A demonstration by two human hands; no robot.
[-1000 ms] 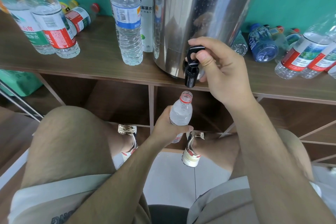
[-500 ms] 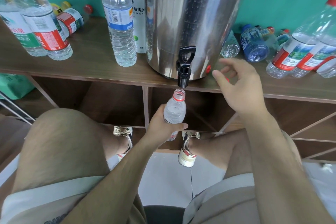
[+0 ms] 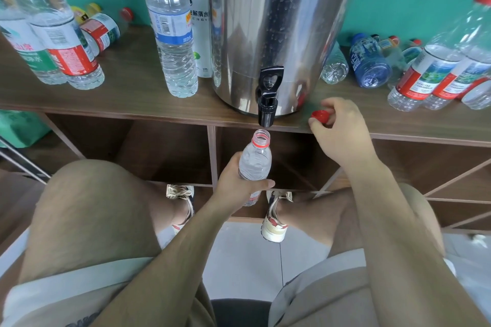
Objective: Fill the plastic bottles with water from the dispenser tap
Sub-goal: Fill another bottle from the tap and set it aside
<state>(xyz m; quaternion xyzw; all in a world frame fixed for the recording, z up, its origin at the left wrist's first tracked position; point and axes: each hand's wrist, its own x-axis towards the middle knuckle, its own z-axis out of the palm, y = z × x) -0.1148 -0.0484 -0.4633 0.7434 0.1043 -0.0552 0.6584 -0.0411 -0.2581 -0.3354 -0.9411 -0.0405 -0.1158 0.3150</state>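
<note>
Lighting: bright, even, diffuse. Shadows: soft, deep in the shelf compartments below the table (image 3: 132,93). Glare: streaked highlights on the steel dispenser (image 3: 279,21). Distortion: wide-angle bending at edges. Blur: upper-left bottles.

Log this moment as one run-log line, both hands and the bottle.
left hand: holds uncapped small plastic bottle below dispenser tap | right hand: pinches red cap at shelf edge | flow: none visible

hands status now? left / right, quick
Left hand: grips the small uncapped bottle under the tap.
Right hand: pinches a red cap.
</note>
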